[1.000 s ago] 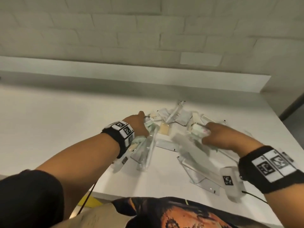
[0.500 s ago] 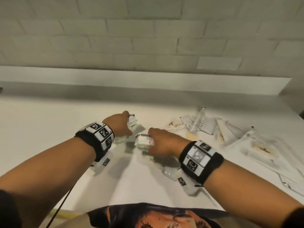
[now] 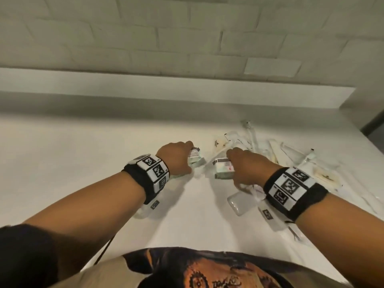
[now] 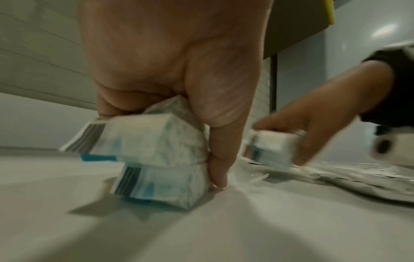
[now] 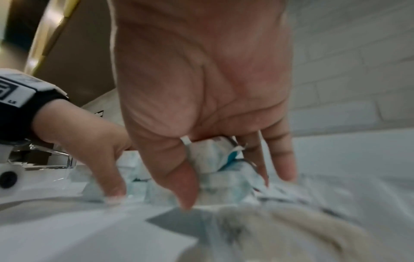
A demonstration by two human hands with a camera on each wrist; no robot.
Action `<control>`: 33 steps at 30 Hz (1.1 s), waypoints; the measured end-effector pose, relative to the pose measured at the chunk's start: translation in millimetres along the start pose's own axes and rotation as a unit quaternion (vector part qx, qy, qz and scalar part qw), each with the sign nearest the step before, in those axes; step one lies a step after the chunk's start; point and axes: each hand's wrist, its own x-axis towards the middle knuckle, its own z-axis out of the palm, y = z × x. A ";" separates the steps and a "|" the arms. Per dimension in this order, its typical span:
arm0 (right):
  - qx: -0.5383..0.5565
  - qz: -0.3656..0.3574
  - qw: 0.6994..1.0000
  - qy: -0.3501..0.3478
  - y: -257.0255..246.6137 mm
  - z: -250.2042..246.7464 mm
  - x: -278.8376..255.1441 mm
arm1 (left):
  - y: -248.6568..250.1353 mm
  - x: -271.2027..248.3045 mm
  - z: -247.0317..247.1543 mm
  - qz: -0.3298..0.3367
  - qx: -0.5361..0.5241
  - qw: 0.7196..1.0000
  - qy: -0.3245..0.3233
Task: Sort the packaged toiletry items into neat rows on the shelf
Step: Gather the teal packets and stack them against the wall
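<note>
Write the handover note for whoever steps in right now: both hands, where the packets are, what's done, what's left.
Left hand: grips a stack of two white-and-blue packets, bottom one on the shelf.
Right hand: holds another packet just right of that stack; whether it touches the shelf is unclear.
Loose pile of clear sachets and long wrapped items lies jumbled to the right.
Done: little; no row is laid out yet.
Left: set these packets down in line, then sort the pile into rows.
</note>
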 end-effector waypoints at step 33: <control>-0.130 -0.117 0.985 0.007 -60.7 -14.5 38.8 | -65.4 -5.4 -24.7 -0.116 -0.133 0.982 -0.073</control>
